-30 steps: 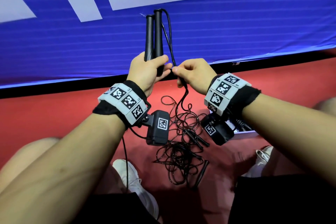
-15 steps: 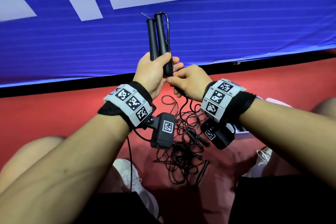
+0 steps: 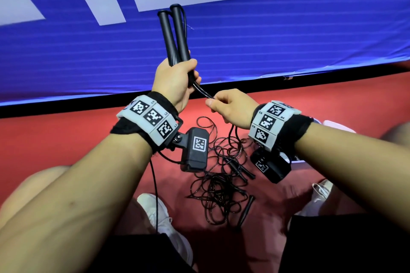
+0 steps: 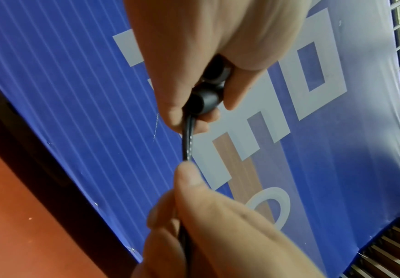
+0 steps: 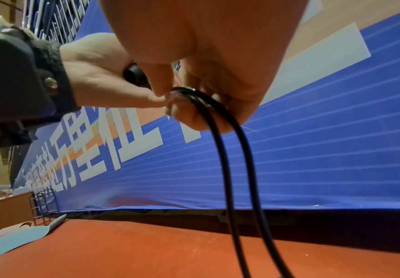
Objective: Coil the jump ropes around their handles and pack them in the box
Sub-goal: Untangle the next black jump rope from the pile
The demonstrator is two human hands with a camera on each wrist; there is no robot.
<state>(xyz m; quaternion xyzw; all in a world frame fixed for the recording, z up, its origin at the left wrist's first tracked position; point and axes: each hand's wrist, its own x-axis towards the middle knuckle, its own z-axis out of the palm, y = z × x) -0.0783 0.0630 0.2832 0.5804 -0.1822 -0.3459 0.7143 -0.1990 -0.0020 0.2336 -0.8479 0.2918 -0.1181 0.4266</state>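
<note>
My left hand (image 3: 177, 77) grips two black jump-rope handles (image 3: 175, 35) side by side, pointing up in front of the blue banner. Their butt ends (image 4: 206, 97) show below my fingers in the left wrist view. A black cord (image 3: 203, 92) runs from the handles down to my right hand (image 3: 224, 106), which pinches it between thumb and forefinger. Two strands of that cord (image 5: 237, 169) hang from the right hand toward the floor. A tangle of more black rope (image 3: 219, 184) with loose handles (image 3: 245, 211) lies on the red floor between my feet.
A blue banner (image 3: 288, 29) with white letters stands just beyond the hands. A white box edge (image 3: 337, 125) shows behind my right wrist. My white shoes (image 3: 159, 213) flank the rope pile. A wire rack (image 5: 43, 206) and light blue mat (image 5: 16, 238) lie far left.
The right hand has drawn away from the left, down and to the right, pulling a short stretch of cord taut. The handles tilted slightly left.
</note>
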